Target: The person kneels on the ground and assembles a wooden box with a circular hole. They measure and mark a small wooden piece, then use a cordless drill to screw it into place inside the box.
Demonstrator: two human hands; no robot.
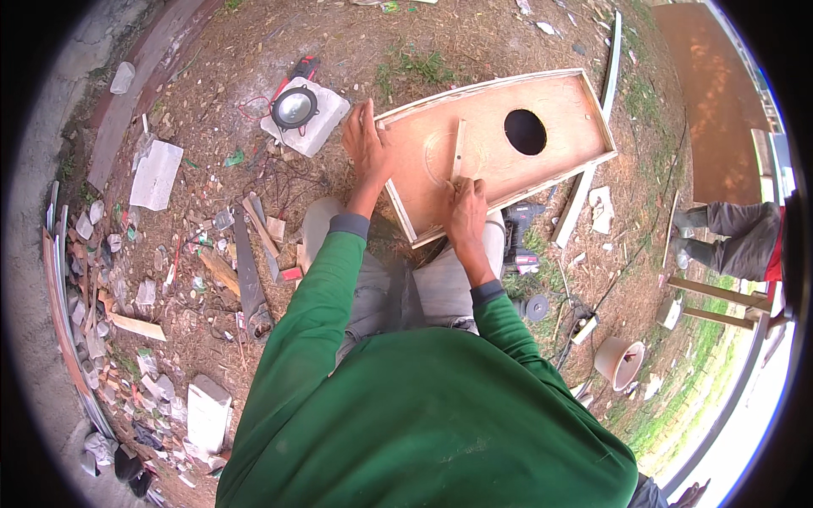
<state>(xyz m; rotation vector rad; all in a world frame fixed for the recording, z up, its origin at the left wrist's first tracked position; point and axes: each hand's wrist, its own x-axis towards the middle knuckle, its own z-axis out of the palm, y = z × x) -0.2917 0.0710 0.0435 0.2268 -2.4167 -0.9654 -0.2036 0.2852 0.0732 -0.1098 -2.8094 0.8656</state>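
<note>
A shallow wooden box (pixel 542 161) with a raised rim lies slanted across my lap. A round hole (pixel 525 133) is cut through its panel, and a circle is marked left of it. My left hand (pixel 367 152) rests against the box's left wall, its fingers stretched out along the edge. Over the marked circle lies a thin wooden strip (pixel 460 146) with a small dark spot on it. My right hand (pixel 467 212) is closed at the strip's near end; whether the fingers also hold something small is hidden.
A round speaker (pixel 295 108) sits on a pale block at the far left. A handsaw (pixel 251 279) lies left of my legs, a power tool (pixel 521 233) to their right. A bucket (pixel 619 362) stands at the right. Another person's legs (pixel 728 237) show at the right edge.
</note>
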